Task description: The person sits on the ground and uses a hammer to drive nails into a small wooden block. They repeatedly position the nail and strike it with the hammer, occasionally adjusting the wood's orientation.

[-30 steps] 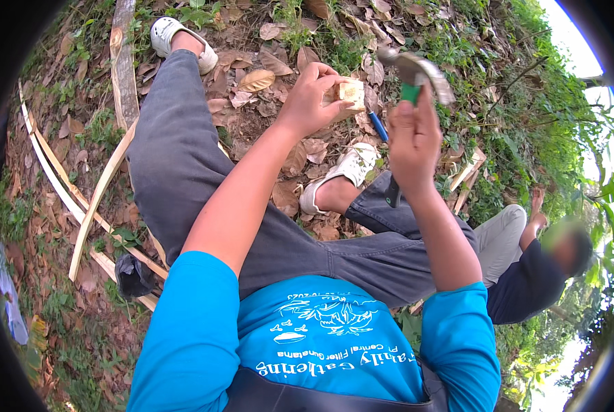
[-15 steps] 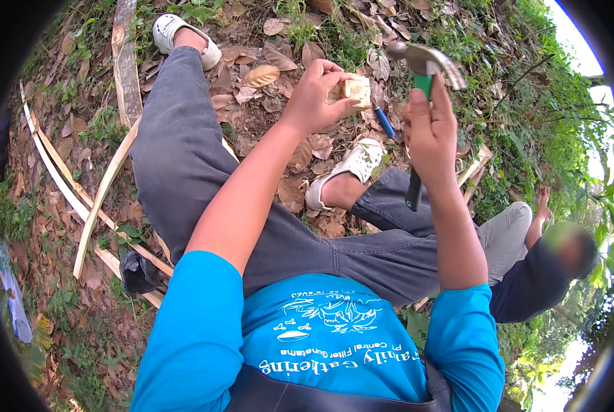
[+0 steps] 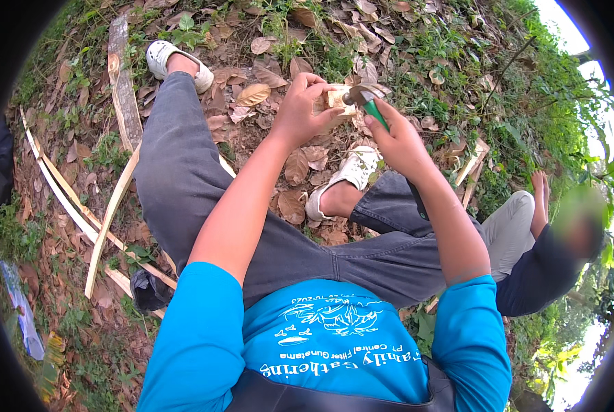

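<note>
- Left hand [image 3: 303, 110] clamps wood block [image 3: 336, 98] above leafy ground.
- Right hand [image 3: 396, 137] grips hammer [image 3: 363, 96]; head, raised earlier, now down on block.
- Strike lands.

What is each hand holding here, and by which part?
Left hand grips a small pale wooden block around its near end. Right hand holds a hammer by its green handle, head on the block.

Left hand [image 3: 305, 110] and right hand [image 3: 396, 141] raised, fingers curled.
</note>
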A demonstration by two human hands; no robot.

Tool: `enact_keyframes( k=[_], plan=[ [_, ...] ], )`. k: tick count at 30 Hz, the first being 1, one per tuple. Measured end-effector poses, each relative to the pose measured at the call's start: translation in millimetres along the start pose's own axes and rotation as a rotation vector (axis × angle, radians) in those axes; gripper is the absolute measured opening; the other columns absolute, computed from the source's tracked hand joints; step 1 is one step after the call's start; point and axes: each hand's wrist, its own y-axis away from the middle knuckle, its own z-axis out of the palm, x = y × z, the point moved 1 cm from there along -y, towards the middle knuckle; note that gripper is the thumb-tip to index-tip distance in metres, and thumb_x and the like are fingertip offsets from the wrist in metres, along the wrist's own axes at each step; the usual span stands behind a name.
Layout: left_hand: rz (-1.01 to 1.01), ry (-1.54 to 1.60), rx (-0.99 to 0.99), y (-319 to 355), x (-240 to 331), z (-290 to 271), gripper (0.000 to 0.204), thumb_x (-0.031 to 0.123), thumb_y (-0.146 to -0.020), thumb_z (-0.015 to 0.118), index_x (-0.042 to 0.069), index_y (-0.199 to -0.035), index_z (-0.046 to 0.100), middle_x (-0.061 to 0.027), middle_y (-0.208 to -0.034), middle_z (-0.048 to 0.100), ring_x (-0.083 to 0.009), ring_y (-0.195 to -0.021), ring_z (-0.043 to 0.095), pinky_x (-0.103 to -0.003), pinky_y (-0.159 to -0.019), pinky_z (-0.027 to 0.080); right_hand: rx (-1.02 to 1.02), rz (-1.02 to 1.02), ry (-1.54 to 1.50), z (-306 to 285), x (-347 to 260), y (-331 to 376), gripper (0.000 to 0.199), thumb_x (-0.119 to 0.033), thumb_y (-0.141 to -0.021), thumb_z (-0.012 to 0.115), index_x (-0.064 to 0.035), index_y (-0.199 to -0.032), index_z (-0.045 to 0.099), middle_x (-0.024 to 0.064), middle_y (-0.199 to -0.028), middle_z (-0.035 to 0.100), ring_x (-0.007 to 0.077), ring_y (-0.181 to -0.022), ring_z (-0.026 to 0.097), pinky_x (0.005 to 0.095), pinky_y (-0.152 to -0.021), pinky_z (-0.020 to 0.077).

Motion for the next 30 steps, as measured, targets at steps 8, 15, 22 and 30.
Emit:
enact_keyframes(
  k=[8,15,22,30],
  plan=[
    [-0.113,0.148,0.076,-11,5,-10,0.038,0.022,-0.091,0.077,0.007,-0.125,0.066,-0.0071,-0.114,0.055,-0.0227,-0.116,0.059,-0.04,-0.102,0.05,0.056,0.169,-0.687,-6,-2,35,0.053,-0.028,-0.107,0.056,-0.0102,-0.153,0.036,-0.0082,-0.07,0.042,-0.0017,-0.05,0.033,0.0167,-0.042,0.0273],
    [-0.092,0.066,0.074,-11,11,-16,0.04,0.021,-0.086,0.078,0.007,-0.122,0.068,-0.0109,-0.111,0.064,-0.0262,-0.105,0.062,-0.036,-0.095,0.049,0.02,0.282,-0.831,3,18,41,0.054,-0.027,-0.107,0.055,-0.0131,-0.156,0.034,-0.0091,-0.07,0.04,-0.0018,-0.049,0.031,0.0169,-0.041,0.0271],
    [-0.027,-0.12,0.013,-15,24,-20,0.043,0.016,-0.085,0.078,0.01,-0.126,0.067,-0.0066,-0.119,0.062,-0.0206,-0.112,0.06,-0.037,-0.097,0.049,0.007,0.288,-0.848,10,32,42,0.053,-0.023,-0.108,0.053,-0.0154,-0.157,0.035,-0.0102,-0.07,0.039,-0.0017,-0.05,0.031,0.0178,-0.043,0.0254],
    [-0.008,-0.064,-0.062,-23,34,-14,0.051,0.005,-0.075,0.083,0.009,-0.123,0.07,-0.008,-0.114,0.07,-0.0224,-0.104,0.068,-0.034,-0.091,0.053,0.013,0.322,-0.854,18,39,40,0.049,-0.023,-0.108,0.054,-0.0169,-0.155,0.039,-0.0113,-0.071,0.037,-0.0021,-0.052,0.03,0.0175,-0.044,0.0237]
  ],
)
